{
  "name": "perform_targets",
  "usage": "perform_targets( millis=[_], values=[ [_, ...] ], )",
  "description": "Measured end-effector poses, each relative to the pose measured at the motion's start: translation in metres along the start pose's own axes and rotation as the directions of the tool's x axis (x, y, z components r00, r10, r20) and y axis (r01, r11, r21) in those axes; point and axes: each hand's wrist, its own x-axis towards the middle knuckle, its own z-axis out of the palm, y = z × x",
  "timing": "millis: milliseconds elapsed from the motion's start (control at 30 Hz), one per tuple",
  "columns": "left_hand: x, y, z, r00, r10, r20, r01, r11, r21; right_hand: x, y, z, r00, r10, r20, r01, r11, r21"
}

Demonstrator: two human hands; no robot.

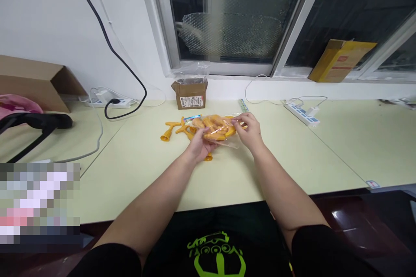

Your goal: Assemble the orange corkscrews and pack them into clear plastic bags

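A clear plastic bag (218,127) full of orange-yellow plastic pieces is held just above the table. My left hand (199,145) supports it from the left and below, its thumb on top. At the bag's right end, my right hand (248,130) pinches the plastic between thumb and fingers. Loose yellow plastic pieces with flared cup ends, one of them a forked piece (169,131), lie on the table to the left. Another yellow cup end (208,157) shows beneath my left hand. Behind the bag lies a colourful printed packet (192,118), partly covered.
An open small cardboard box (191,95) stands against the wall under the window. Power strips (302,112) with cables lie along the table's back, right and left. A larger cardboard box (35,82) sits at the far left. A yellow carton (341,60) leans on the window sill.
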Motion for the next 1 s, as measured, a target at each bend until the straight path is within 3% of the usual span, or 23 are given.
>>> perform_targets(
  millis=[200,300,467,600,700,800,867,1000],
  values=[
    [-0.005,0.012,0.002,1.000,-0.013,0.005,0.013,0.996,-0.089,0.025,-0.028,-0.015,0.997,0.006,0.073,-0.013,0.995,0.102],
    [-0.008,0.015,0.000,0.999,-0.037,0.025,0.039,0.996,-0.079,0.041,-0.036,-0.029,0.995,0.079,0.067,-0.087,0.988,0.125],
    [-0.011,0.015,-0.004,0.995,-0.040,0.088,0.042,0.999,-0.017,0.070,-0.026,-0.084,0.975,0.213,-0.061,-0.216,0.975,-0.056],
    [-0.009,0.013,-0.009,0.989,-0.061,0.136,0.054,0.997,0.048,0.082,-0.012,-0.138,0.944,0.329,0.002,-0.320,0.919,-0.229],
    [-0.007,0.013,-0.011,0.987,-0.056,0.152,0.044,0.996,0.082,0.082,-0.004,-0.173,0.914,0.404,-0.034,-0.373,0.805,-0.461],
    [-0.007,0.012,-0.011,0.988,-0.038,0.149,0.018,0.991,0.136,0.075,0.012,-0.206,0.913,0.389,-0.120,-0.369,0.666,-0.648],
    [-0.006,0.011,-0.012,0.989,-0.024,0.143,-0.003,0.983,0.185,0.069,0.030,-0.229,0.910,0.382,-0.160,-0.375,0.595,-0.711],
    [-0.005,0.007,-0.012,0.988,-0.011,0.156,-0.031,0.964,0.263,0.053,0.076,-0.271,0.866,0.482,-0.135,-0.375,0.446,-0.813]
  ],
)
